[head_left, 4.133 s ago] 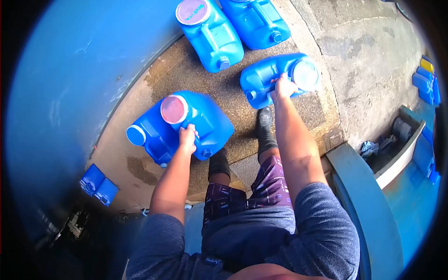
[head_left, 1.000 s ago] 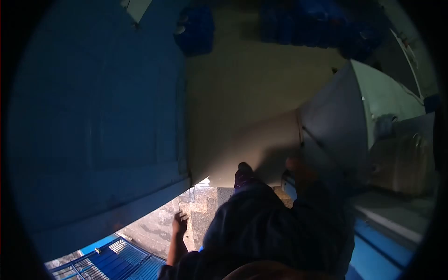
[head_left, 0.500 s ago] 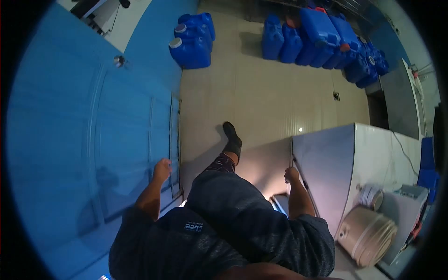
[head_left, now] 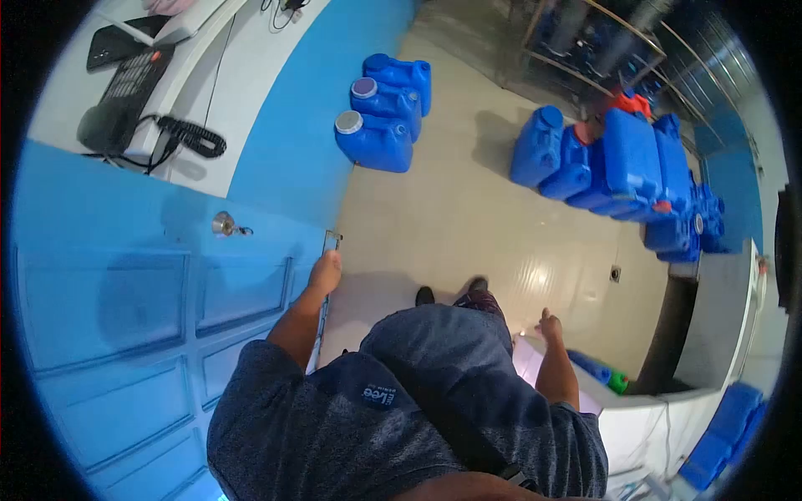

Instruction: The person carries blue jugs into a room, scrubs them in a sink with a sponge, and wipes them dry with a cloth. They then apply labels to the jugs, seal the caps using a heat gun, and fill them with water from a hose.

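Note:
My left hand [head_left: 328, 271] hangs by the free edge of a blue panelled door [head_left: 109, 209] and overlaps that edge in this view. Its fingers are turned away and hidden. On the other side of my body, my right hand [head_left: 549, 326] is held out over the tiled floor [head_left: 443, 217], with a finger stretched forward and nothing in its grasp. The door carries a round metal knob [head_left: 222, 224] with keys hanging at it. My dark shoes [head_left: 425, 296] stand on the floor ahead of my body.
Blue jugs [head_left: 376, 142] line the left wall, and more blue jugs [head_left: 631, 159] are grouped at the back right. Behind them rises a metal-framed rack [head_left: 585, 42]. A telephone [head_left: 125, 96] sits on a white counter at upper left. A white partition [head_left: 643, 417] stands at my right.
I have moved forward past the white partition, and the view has tilted up. Both feet now show. The telephone has come into view; my right hand's finger is more extended.

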Tool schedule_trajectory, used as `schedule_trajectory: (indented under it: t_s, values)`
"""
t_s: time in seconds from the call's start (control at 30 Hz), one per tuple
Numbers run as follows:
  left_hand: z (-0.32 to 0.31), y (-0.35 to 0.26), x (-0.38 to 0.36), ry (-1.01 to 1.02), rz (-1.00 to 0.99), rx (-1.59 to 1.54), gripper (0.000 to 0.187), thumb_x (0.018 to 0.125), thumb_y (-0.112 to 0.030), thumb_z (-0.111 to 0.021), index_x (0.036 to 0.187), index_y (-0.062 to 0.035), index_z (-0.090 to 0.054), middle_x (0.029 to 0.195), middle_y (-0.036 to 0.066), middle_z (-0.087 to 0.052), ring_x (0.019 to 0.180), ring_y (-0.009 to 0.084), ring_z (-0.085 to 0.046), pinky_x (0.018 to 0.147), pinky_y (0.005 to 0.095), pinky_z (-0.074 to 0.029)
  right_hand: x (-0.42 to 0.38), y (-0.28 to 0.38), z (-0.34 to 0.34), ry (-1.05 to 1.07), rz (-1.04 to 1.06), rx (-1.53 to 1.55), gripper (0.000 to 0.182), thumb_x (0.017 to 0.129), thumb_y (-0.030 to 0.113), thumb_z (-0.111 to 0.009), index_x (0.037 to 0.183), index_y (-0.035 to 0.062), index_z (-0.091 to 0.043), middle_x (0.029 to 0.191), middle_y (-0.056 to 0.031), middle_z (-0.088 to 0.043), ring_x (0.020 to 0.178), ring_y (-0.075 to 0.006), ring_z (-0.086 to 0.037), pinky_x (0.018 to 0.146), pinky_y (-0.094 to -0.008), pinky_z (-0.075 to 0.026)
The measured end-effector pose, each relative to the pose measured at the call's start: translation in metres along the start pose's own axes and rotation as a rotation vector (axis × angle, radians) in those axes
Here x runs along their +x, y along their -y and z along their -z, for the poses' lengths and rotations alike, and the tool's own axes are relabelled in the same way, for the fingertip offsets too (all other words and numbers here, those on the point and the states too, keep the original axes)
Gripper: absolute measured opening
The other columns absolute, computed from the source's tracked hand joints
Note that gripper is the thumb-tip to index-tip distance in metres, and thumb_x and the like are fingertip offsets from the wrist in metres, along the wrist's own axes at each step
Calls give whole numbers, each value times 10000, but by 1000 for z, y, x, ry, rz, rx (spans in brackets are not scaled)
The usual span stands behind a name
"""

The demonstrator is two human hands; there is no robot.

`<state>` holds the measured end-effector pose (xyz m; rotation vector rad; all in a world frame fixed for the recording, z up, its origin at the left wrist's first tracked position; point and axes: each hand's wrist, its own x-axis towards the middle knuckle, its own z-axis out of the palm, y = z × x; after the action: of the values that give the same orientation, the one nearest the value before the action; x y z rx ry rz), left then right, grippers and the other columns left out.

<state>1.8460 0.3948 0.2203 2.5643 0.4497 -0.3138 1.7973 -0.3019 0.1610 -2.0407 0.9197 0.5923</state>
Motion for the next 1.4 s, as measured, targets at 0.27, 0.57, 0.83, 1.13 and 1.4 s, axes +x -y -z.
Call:
schedule_trajectory:
  t_s: [0.27, 0.57, 0.83, 1.13, 1.4]
  values:
    - [-37, -78, 148, -123, 53, -300, 199, 905, -124, -590, 1090, -51, -606, 941, 189, -681, 930, 398, -663, 831, 463, -529, 220, 123, 48, 444, 183, -1115, 604, 881, 565, -594, 952, -17, -741, 958, -283, -713, 960, -429, -694, 904, -511, -532]
    - [-194, -158, -1, -89, 371, -262, 190, 942, -171, -618, 1088, -50, -607, 1050, 163, -679, 1019, 339, -666, 891, 397, -541, 437, 511, -155, 634, 869, -1779, 388, 956, 320, -518, 1243, 72, -599, 1235, -188, -665, 1185, -391, -623, 982, -551, -493]
    - [-190, -324, -71, 21, 1245, -879, 253, 955, -13, -561, 1207, -30, -544, 1133, 135, -699, 1072, 228, -671, 925, 330, -523, 340, 671, -421, 510, 1558, -1465, 302, 946, 153, -503, 1219, 82, -610, 1216, -124, -632, 1140, -323, -623, 937, -493, -517]
    - [-250, -518, -129, -234, 1707, -1201, 251, 1019, -238, -567, 1228, -104, -533, 1011, 59, -671, 814, 158, -629, 692, 291, -508, 367, 649, -496, 600, 1514, -1617, 439, 971, 418, -521, 1236, 86, -637, 1259, -122, -646, 1102, -328, -646, 930, -485, -516]
    - [-251, -638, -121, -4, 1869, -1525, 243, 998, -156, -584, 1219, -66, -538, 1070, 85, -680, 919, 168, -648, 780, 332, -519, 441, 553, -447, 558, 1283, -964, 577, 865, 533, -692, 1054, -11, -659, 1027, -244, -700, 1001, -404, -673, 877, -468, -540]
